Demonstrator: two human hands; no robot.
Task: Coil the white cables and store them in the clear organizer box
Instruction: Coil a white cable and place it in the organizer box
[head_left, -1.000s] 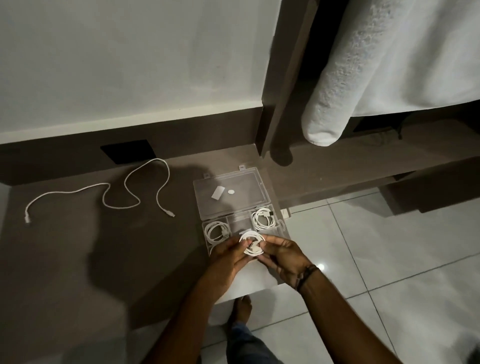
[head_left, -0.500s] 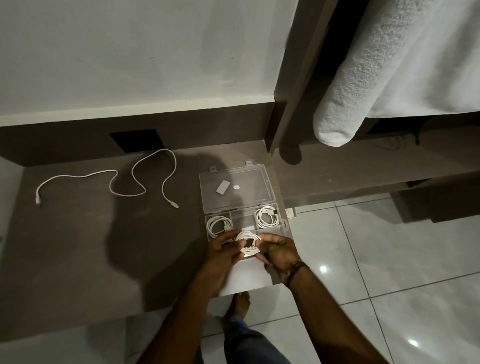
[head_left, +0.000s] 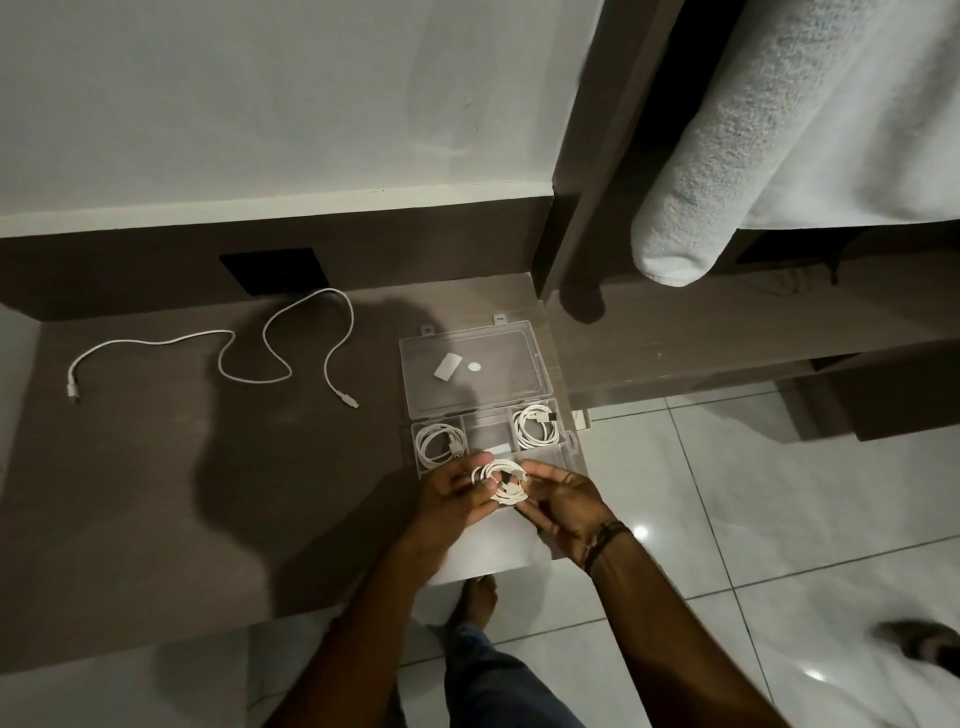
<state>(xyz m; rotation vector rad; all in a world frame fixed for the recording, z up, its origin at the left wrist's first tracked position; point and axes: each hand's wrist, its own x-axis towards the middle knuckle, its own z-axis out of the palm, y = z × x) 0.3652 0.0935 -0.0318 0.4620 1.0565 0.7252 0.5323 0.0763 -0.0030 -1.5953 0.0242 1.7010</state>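
The clear organizer box (head_left: 488, 415) lies open on the brown desk, its lid (head_left: 514, 387) flat behind it. One coiled white cable (head_left: 440, 441) fills the left compartment, another coiled cable (head_left: 535, 426) the right one. My left hand (head_left: 457, 499) and my right hand (head_left: 563, 501) together pinch a third coiled white cable (head_left: 501, 480) just above the box's near edge. A loose white cable (head_left: 270, 364) lies uncoiled on the desk to the left.
The brown desk (head_left: 156, 493) ends at a front edge near my feet. A rolled white towel (head_left: 753, 156) hangs at the upper right over a lower shelf (head_left: 727, 338). A black wall plate (head_left: 272, 270) sits behind the loose cable. White floor tiles lie to the right.
Both hands stay on the coiled cable, shifting it slightly above the box's front. The camera view has drifted, so the desk and box sit a little differently in frame.
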